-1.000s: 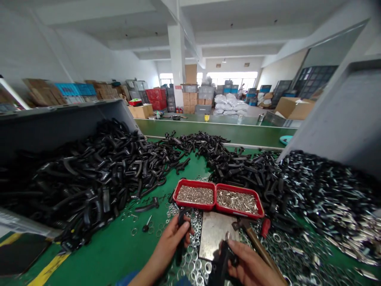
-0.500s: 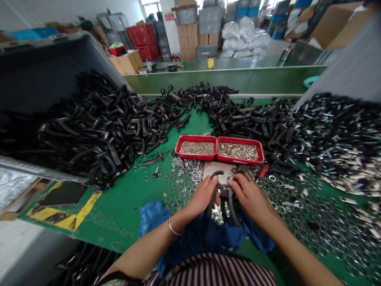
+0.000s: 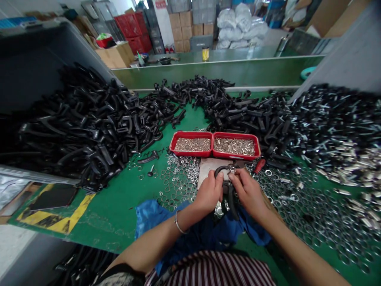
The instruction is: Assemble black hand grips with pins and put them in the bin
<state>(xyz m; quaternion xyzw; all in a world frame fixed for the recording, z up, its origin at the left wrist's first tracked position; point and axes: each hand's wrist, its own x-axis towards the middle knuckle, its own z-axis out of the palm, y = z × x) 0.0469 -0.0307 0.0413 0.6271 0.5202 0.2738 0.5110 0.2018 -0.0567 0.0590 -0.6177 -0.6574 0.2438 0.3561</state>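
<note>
The left hand [image 3: 208, 194] and the right hand [image 3: 247, 194] are close together above a flat metal plate [image 3: 206, 169], and both hold one black curved plastic part [image 3: 233, 206]. The fingers of both hands are bent narrow around this part, so it is held between them, and the part is partly hidden by them. Its upper end makes a curved loop over the plate, and its lower end hangs down toward a blue cloth [image 3: 149, 218] on the person's lap and on the counter. A small shiny metal piece [image 3: 232, 170] sits at the top of the black part, just beside the right fingers.

Just beyond the plate is a red plastic tray [image 3: 190, 133] with two compartments. The left compartment holds many small silver rings or nuts, and the right one holds short metal tubes. Loose steel washers [image 3: 178, 174] lie in a thin layer on the green counter [image 3: 113, 214] at both sides of the hands. A big heap of ribbed black plastic parts [image 3: 89, 135] fills the left side and continues behind the tray. On the right is a heap of black and silver metal pieces [image 3: 336, 131]. A wooden hammer handle [image 3: 269, 204] lies under the right forearm.
</note>
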